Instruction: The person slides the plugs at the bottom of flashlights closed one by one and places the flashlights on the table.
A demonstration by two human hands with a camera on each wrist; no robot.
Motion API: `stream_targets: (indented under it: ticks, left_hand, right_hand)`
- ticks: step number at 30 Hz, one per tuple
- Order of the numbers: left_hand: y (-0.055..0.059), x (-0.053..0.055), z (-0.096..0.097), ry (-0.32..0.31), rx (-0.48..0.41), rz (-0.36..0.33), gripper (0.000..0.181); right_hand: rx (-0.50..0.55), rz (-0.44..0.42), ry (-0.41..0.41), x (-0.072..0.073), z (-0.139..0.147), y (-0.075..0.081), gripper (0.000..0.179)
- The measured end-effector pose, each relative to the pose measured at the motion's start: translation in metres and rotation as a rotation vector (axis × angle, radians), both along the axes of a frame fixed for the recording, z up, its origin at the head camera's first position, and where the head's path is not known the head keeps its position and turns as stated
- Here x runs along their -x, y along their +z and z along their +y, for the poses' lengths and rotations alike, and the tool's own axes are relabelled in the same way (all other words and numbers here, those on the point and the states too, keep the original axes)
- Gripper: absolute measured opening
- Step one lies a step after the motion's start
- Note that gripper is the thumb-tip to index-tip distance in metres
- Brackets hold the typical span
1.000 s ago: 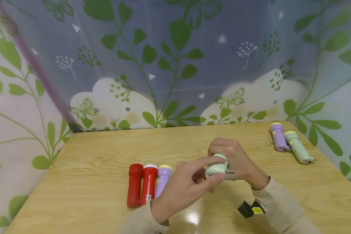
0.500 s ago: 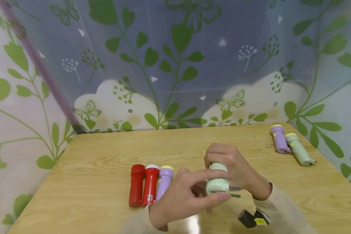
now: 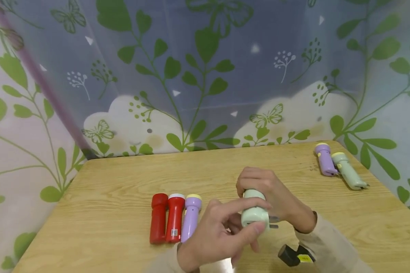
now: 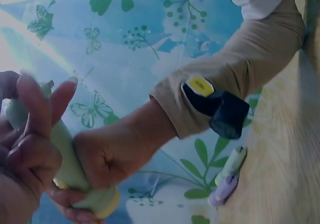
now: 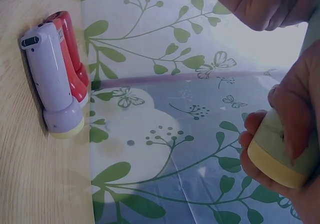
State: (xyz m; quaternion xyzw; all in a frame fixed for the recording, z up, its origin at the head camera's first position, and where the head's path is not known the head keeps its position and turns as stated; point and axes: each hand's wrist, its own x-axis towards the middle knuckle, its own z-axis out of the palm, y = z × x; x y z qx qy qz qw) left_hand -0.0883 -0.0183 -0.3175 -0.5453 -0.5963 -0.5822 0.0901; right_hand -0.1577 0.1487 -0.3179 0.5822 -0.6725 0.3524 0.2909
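Both hands hold a pale green flashlight (image 3: 254, 218) above the table, its tail end toward me. My left hand (image 3: 215, 231) pinches that tail between thumb and index finger. Two metal plug prongs (image 3: 274, 226) stick out on its right side. My right hand (image 3: 268, 189) grips the flashlight farther up, curled around the body near the head. In the left wrist view the green body (image 4: 62, 144) slants down to its yellow-rimmed head. The right wrist view shows the yellow rim (image 5: 272, 164) below the right fingers.
At left on the wooden table (image 3: 99, 212) lie a dark red flashlight (image 3: 158, 220), a red one with a white rim (image 3: 175, 220) and a purple one (image 3: 191, 216). Another purple flashlight (image 3: 325, 159) and green flashlight (image 3: 349, 172) lie far right. A black strapped device (image 3: 290, 256) sits at the right wrist.
The held flashlight has come down slightly and turned, its tail now facing me more with both prongs showing. Both hands keep their hold. The flashlights on the table have not moved.
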Motion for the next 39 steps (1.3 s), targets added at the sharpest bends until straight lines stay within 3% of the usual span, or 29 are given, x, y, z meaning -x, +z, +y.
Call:
stream_targets:
  ticks: [5,12,17,20,22,26,30,34,36,39]
  left_hand:
    - [0.000,0.009,-0.005,0.024,0.064,0.193,0.026]
    - [-0.001,0.015,-0.014,0.018,0.171,0.260,0.034]
    - [-0.001,0.019,-0.021,0.109,0.230,0.344,0.037]
    - [-0.001,0.021,-0.029,0.183,0.309,0.393,0.034]
    - [-0.001,0.023,-0.038,0.226,0.364,0.386,0.031]
    - [-0.007,0.027,-0.063,0.349,0.427,0.250,0.024]
    - [-0.019,0.032,-0.087,0.606,0.518,0.108,0.020]
    - [-0.039,0.036,-0.101,0.856,0.733,-0.028,0.032]
    - [-0.049,0.039,-0.104,0.909,0.852,-0.133,0.046]
    - [-0.062,0.042,-0.103,0.924,0.998,-0.309,0.068]
  right_hand:
    - [-0.007,-0.002,-0.001,0.001,0.001,-0.002,0.027]
    - [-0.018,0.008,-0.029,0.004,0.002,-0.003,0.028]
    - [-0.096,-0.034,-0.076,0.007,0.002,-0.001,0.020]
    - [-0.208,-0.103,-0.120,0.008,0.003,-0.002,0.022]
    - [-0.309,-0.136,-0.171,0.008,0.003,-0.005,0.024]
    - [-0.526,-0.200,-0.285,0.007,-0.001,-0.019,0.032]
    - [-0.649,-0.258,-0.318,0.009,-0.012,-0.042,0.045]
    - [-0.711,-0.283,-0.309,0.010,-0.025,-0.064,0.055]
    - [-0.729,-0.282,-0.309,0.011,-0.030,-0.073,0.055]
    - [-0.734,-0.289,-0.305,0.011,-0.035,-0.084,0.056]
